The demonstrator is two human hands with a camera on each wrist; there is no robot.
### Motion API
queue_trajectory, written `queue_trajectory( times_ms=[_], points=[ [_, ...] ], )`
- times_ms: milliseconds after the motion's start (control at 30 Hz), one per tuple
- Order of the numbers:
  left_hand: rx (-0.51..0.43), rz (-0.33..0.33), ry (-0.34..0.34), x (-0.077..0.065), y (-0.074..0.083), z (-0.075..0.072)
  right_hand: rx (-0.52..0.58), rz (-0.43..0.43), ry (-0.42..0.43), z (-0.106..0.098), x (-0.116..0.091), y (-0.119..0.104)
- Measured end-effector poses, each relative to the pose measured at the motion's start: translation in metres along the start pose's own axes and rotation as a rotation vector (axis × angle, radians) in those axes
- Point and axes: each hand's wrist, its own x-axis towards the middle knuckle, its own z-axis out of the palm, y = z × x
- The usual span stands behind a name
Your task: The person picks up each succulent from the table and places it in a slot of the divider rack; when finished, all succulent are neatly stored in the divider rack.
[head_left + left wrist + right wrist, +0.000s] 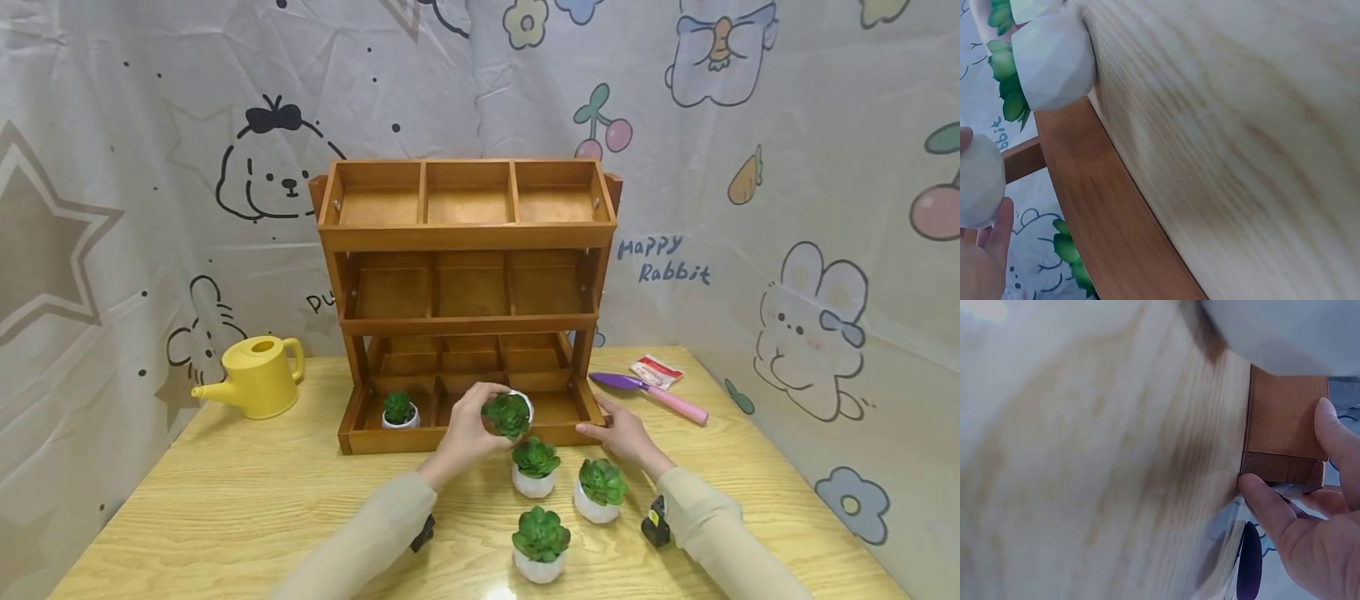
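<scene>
My left hand point(467, 432) grips a small potted succulent point(508, 415) over the front of the bottom tier of a brown wooden shelf point(467, 240). The plant leans toward the head camera. In the left wrist view, fingers and thumb hold its white faceted pot point(980, 181). At the shelf's lower right front corner, my right hand point(624, 433) grips the wood, thumb on the front board point(1288, 415) and fingers at the end. Another succulent point(400, 410) stands in the bottom left compartment.
Three more succulents, one near the shelf point(534, 467), one to the right point(600, 490) and one nearer point(541, 543), stand on the table point(187, 508). A yellow watering can point(261, 379) is left; a purple trowel with pink handle point(675, 405) and a red-white packet point(657, 372) lie right.
</scene>
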Motion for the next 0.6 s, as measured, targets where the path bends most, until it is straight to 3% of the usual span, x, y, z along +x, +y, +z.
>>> queue_trajectory(
  times_ms=[400,600],
  points=[
    [0.076,0.050,-0.004,0.027,-0.001,0.028,-0.007,0.000,0.016,0.000,0.001,-0.001],
    [0.120,0.035,-0.014,0.034,-0.005,0.047,-0.004,0.002,0.012,0.000,0.001,-0.002]
  ],
)
